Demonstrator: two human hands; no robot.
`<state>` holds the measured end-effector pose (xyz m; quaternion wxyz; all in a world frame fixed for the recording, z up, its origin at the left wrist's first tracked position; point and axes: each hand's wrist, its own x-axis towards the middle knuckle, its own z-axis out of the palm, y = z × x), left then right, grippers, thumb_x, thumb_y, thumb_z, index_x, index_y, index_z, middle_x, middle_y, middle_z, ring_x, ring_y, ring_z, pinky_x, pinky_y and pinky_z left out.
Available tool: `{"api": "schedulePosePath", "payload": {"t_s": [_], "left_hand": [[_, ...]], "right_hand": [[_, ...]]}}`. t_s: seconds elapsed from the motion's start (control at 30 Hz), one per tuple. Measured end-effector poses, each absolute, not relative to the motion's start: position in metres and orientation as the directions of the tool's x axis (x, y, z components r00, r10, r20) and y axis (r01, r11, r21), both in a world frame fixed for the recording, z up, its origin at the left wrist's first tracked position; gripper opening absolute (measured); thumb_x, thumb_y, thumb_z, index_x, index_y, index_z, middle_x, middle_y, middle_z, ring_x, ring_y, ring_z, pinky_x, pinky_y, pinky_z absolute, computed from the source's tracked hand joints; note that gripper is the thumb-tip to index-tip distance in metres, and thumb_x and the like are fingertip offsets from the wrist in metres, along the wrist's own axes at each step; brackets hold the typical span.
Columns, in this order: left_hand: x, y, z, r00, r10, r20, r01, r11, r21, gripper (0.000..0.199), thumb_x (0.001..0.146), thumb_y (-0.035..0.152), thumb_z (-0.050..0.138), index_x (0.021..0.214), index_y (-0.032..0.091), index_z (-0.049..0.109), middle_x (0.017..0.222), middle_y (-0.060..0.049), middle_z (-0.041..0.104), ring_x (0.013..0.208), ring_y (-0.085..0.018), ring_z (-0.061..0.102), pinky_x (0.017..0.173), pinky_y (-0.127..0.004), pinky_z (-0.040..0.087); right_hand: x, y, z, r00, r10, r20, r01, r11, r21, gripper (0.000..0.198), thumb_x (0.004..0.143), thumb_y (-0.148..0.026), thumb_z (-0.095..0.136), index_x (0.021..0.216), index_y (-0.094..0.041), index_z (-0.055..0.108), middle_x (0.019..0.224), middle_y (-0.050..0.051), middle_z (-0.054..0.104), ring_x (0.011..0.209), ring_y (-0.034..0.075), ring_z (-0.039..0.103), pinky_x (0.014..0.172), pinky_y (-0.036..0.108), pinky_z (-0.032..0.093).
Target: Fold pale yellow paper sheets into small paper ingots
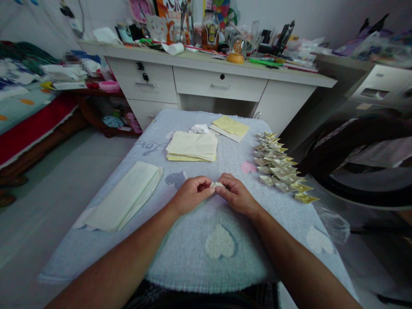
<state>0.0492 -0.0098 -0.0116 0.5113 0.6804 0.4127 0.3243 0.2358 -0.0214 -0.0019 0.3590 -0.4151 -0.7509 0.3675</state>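
My left hand (191, 194) and my right hand (236, 195) meet over the middle of a towel-covered table (180, 253). Both pinch one small folded piece of pale paper (217, 185) between their fingertips; most of it is hidden by the fingers. To the right lies a row of several finished folded paper pieces (281, 167), gold and cream. Behind my hands sits a stack of pale yellow sheets (192, 146), and a second stack of yellow sheets (230, 127) lies farther back.
A long stack of cream paper (125, 195) lies at the left of the towel. A crumpled white scrap (198, 128) sits behind the middle stack. A cluttered white desk (219, 83) stands beyond, a bed (28, 116) at left, a dark round chair (360, 163) at right.
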Motion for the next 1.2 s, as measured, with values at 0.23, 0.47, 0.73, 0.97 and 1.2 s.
{"api": "schedulePosePath", "payload": {"t_s": [0.23, 0.47, 0.73, 0.97, 1.2], "left_hand": [[0.0464, -0.0088, -0.0081, 0.421, 0.906, 0.048, 0.260, -0.172, 0.950, 0.020, 0.079, 0.033, 0.063, 0.076, 0.014, 0.061, 0.066, 0.003, 0.053, 0.061, -0.010, 0.045, 0.057, -0.021, 0.034], [0.0450, -0.0074, -0.0103, 0.420, 0.906, 0.057, 0.295, -0.195, 0.935, 0.023, 0.082, 0.035, 0.059, 0.072, 0.015, 0.055, 0.063, 0.005, 0.044, 0.059, -0.009, 0.039, 0.055, -0.021, 0.030], [0.0479, -0.0082, -0.0088, 0.388, 0.921, 0.025, 0.235, -0.125, 0.964, 0.023, 0.080, 0.035, 0.062, 0.073, 0.014, 0.058, 0.065, 0.004, 0.049, 0.061, -0.009, 0.044, 0.057, -0.022, 0.033], [0.0545, -0.0086, -0.0085, 0.322, 0.942, -0.093, -0.111, 0.135, 0.985, 0.029, 0.072, 0.030, 0.071, 0.094, 0.017, 0.058, 0.083, -0.001, 0.062, 0.070, -0.012, 0.056, 0.060, -0.023, 0.042], [0.0513, -0.0080, -0.0085, 0.328, 0.933, -0.148, -0.296, 0.250, 0.922, 0.021, 0.075, 0.029, 0.069, 0.090, 0.019, 0.059, 0.079, 0.000, 0.062, 0.070, -0.012, 0.057, 0.062, -0.023, 0.042]], "right_hand": [[0.2370, -0.0217, -0.0020, -0.423, 0.873, 0.241, 0.419, 0.425, -0.802, 0.035, 0.091, -0.048, 0.052, 0.072, -0.019, 0.057, 0.071, 0.000, 0.052, 0.076, 0.016, 0.048, 0.076, 0.032, 0.034], [0.2409, -0.0208, -0.0016, -0.418, 0.865, 0.277, 0.417, 0.454, -0.787, 0.033, 0.092, -0.045, 0.053, 0.075, -0.019, 0.062, 0.073, 0.001, 0.057, 0.076, 0.015, 0.052, 0.079, 0.032, 0.034], [0.2390, -0.0213, -0.0003, -0.368, 0.880, 0.301, 0.421, 0.446, -0.790, 0.036, 0.092, -0.046, 0.053, 0.069, -0.019, 0.059, 0.069, 0.001, 0.054, 0.073, 0.016, 0.050, 0.076, 0.032, 0.035], [0.2385, -0.0204, -0.0082, -0.261, 0.902, 0.344, 0.458, 0.429, -0.779, 0.032, 0.091, -0.045, 0.054, 0.071, -0.021, 0.061, 0.071, 0.001, 0.056, 0.075, 0.017, 0.050, 0.076, 0.033, 0.036], [0.2396, -0.0244, 0.0001, -0.367, 0.887, 0.281, 0.325, 0.405, -0.854, 0.038, 0.094, -0.047, 0.046, 0.075, -0.020, 0.065, 0.075, 0.002, 0.058, 0.078, 0.016, 0.053, 0.080, 0.034, 0.038]]}}
